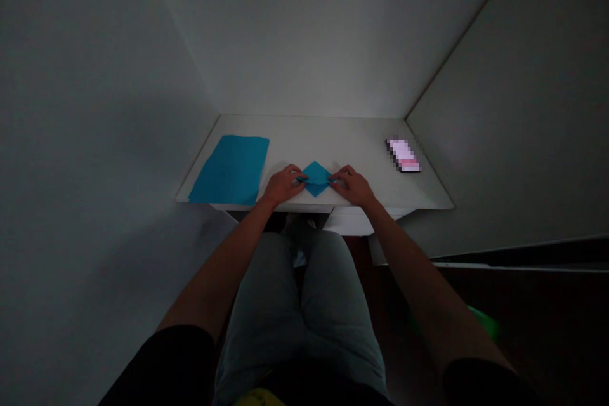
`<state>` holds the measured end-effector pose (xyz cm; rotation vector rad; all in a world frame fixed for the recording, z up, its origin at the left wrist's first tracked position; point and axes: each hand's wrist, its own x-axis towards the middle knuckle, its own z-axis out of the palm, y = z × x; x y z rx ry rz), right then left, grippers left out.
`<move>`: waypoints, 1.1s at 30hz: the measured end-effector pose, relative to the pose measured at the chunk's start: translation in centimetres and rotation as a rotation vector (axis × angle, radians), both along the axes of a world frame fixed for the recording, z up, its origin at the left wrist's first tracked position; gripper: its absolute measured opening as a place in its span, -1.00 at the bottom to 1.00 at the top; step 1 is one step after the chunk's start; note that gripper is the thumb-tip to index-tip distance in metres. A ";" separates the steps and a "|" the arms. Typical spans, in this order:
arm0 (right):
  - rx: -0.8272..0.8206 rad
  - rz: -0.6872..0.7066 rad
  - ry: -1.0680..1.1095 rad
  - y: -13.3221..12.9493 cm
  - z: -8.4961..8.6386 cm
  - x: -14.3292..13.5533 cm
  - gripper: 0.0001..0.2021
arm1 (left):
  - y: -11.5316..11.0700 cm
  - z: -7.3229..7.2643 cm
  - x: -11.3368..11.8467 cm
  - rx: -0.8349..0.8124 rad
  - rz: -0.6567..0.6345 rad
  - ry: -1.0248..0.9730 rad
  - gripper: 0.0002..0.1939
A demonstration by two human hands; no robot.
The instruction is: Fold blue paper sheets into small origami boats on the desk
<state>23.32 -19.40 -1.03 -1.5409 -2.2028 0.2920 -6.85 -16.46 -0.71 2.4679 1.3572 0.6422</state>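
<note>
A small folded piece of blue paper (316,172) lies near the front edge of the white desk, its outline like a diamond with a raised fold across the middle. My left hand (284,184) pinches the left corner of this fold between thumb and fingers. On the other side, my right hand (353,184) pinches the right corner in the same way. Both hands rest low over the desk top, with the paper between them.
Larger blue sheets (233,170) lie flat on the left of the white desk (323,133). A phone with a lit, blurred screen (404,155) lies on the right. Walls close in the desk's back and sides. Something green (484,322) is on the dark floor.
</note>
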 end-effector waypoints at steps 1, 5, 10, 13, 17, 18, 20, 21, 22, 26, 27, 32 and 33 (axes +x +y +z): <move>-0.004 -0.008 0.009 0.0 0.0 0.0 -0.71 | 0.1 0.0 0.1 -0.009 0.003 -0.023 -0.77; -0.020 -0.022 0.062 0.3 -0.1 -0.1 -0.72 | 0.2 0.1 0.2 -0.054 0.023 -0.103 -0.82; 0.001 -0.032 0.082 0.4 -0.3 -0.2 -0.76 | 0.0 0.3 0.2 -0.153 0.064 -0.180 -0.64; 0.021 -0.035 0.089 0.4 -0.4 -0.1 -0.79 | 0.0 0.7 0.3 -0.174 0.068 -0.182 -0.57; 0.018 -0.023 0.093 0.2 -0.1 -0.2 -0.69 | -0.2 1.0 0.5 -0.176 0.077 -0.149 -0.54; 0.017 -0.017 0.081 0.1 -0.1 -0.2 -0.65 | -0.2 1.0 0.5 -0.165 0.064 -0.132 -0.54; 0.021 0.009 0.034 0.0 0.0 -0.2 -0.59 | -0.2 0.9 0.5 -0.121 0.042 -0.089 -0.53; 0.023 0.027 0.001 0.0 0.0 -0.2 -0.59 | -0.2 0.8 0.5 -0.094 0.034 -0.067 -0.53; 0.026 0.044 -0.031 0.0 0.0 -0.1 -0.60 | -0.1 0.8 0.4 -0.067 0.020 -0.042 -0.54; 0.033 0.082 -0.095 0.1 -0.1 0.0 -0.61 | 0.1 0.7 0.4 0.020 -0.103 0.057 -0.56; 0.032 0.086 -0.093 0.1 -0.1 0.0 -0.62 | 0.1 0.7 0.5 0.027 -0.141 0.079 -0.54; 0.003 0.043 0.050 0.3 -0.3 0.3 -0.67 | -1.9 0.7 0.7 -0.022 -0.267 0.126 -0.47; 0.000 0.018 0.104 0.4 -0.4 0.4 -0.66 | -2.5 0.7 0.6 -0.022 -0.288 0.119 -0.38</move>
